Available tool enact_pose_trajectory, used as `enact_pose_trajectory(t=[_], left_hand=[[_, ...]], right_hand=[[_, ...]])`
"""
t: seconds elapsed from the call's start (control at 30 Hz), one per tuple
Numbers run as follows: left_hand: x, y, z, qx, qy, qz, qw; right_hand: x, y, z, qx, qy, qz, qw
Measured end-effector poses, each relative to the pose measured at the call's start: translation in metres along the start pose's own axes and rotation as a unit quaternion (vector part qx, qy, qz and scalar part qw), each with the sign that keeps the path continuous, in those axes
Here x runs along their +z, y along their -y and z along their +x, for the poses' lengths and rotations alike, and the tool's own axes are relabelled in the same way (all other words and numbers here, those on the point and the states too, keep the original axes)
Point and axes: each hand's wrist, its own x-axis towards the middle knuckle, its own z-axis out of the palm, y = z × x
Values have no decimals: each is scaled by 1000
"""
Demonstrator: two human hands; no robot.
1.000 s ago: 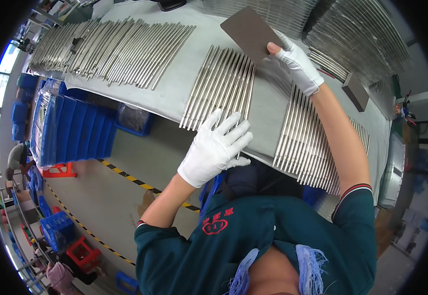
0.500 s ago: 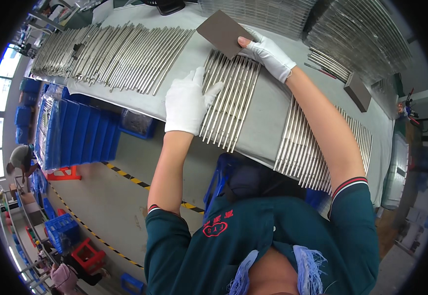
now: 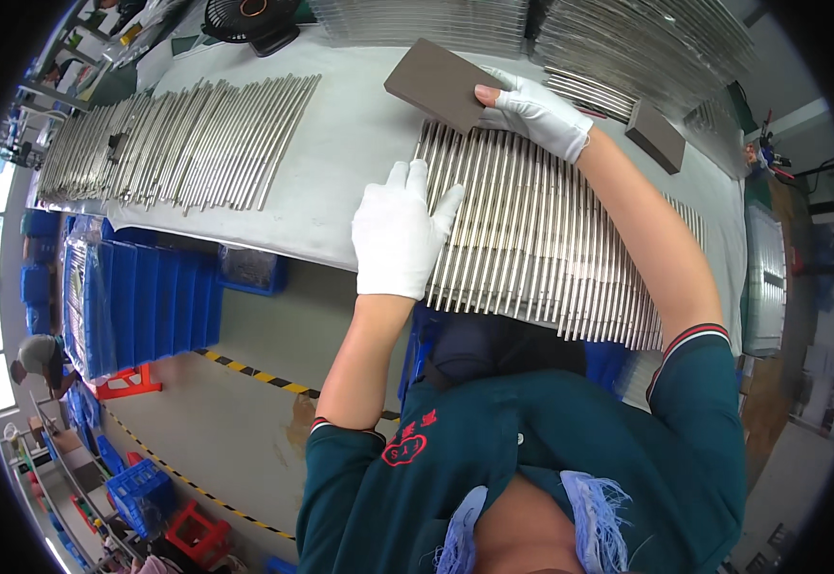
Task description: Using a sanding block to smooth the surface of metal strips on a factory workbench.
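Far left: 1 batch of thin silver metal rods (image 3: pixel 187 143) lying side by side on a grey-white cloth-covered table (image 3: pixel 335 158). Right of it, a wide bare strip of cloth, the main open room on the tabletop, up to the left hand (image 3: pixel 396 234) in a white glove. Left fingers straight, pointing away from the body, not wrapped round anything; thumb spread over the left margin of the middle row of silver metal rods (image 3: pixel 512 220). Can't tell if they press on it.

Middle row lies immediately right of the left fingers; rods' long axis runs near to far, roughly parallel to those fingers. Left hand is nearer its left side; near ends sit at or past the table's front edge, overhang not clear.

At the row's far ends: 1 flat brown rectangular block (image 3: pixel 436 84), raised and tilted, long axis upper left to lower right. Right hand (image 3: pixel 539 113), white glove with bare thumb tip, grips its right end, thumb on top, other fingers partly hidden. Block-to-rod contact: can't tell.

Right forearm crosses above the row's right part. Farther right, 1 brown rectangular bar (image 3: pixel 656 137); behind, plastic-wrapped rod stacks (image 3: pixel 632 57) limit room.
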Motion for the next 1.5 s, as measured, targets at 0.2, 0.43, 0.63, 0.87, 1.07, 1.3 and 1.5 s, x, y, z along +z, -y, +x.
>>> enact_pose_trajectory(t=[0.2, 0.43, 0.63, 0.87, 1.07, 1.3, 1.5], left_hand=[[-18, 0, -12, 9, 63, -4, 998], [-31, 20, -54, 178, 127, -27, 975], [-28, 13, -52, 186, 102, 17, 977], [-24, 16, -54, 182, 90, -1, 979], [-27, 13, -51, 173, 107, -16, 979], [-34, 22, -43, 213, 111, -53, 969], [-33, 27, -43, 213, 104, -68, 969]], right_hand=[[-23, 22, -54, -53, -60, 45, 996], [-78, 10, -124, -112, -81, 98, 986], [-72, -10, -84, -32, -73, 50, 996], [-61, -12, -56, -35, 55, 93, 994], [-58, -15, -47, -43, 67, 141, 987], [-38, -16, -15, -28, 79, 142, 986], [-31, -9, -14, 0, 100, 123, 987]])
